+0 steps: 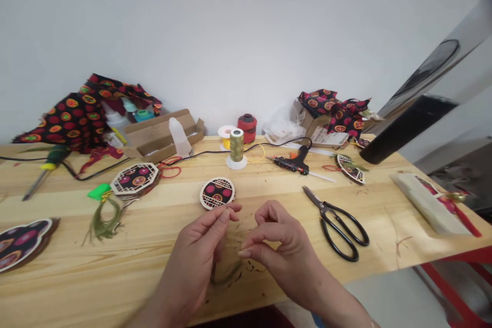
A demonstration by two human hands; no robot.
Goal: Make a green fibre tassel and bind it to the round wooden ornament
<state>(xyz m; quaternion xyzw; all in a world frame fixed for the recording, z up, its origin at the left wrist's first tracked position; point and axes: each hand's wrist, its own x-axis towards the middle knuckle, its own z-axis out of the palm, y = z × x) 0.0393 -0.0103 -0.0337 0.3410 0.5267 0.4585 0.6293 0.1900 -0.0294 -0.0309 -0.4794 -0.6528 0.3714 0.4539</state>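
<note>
Over the front middle of the table, my left hand [202, 248] is closed, thumb pressed against the index finger. Below it hangs a dark, blurred thread [226, 281], curving toward the right. My right hand [279, 246] pinches thumb and forefinger together close by; whatever is between those tips is too small to make out. Just beyond the left fingertips lies a round wooden lattice piece [217, 192] backed with dotted dark fabric. To the right of my right hand rest black-handled scissors [334, 225], blades pointing away.
Behind stand a green thread spool [237, 145] and a red spool [247, 128]. A glue gun [294, 162] lies right of them. At left are an octagonal lattice piece [135, 181], a green tassel [105, 219] and a screwdriver [44, 171]. A black cylinder [407, 128] stands right.
</note>
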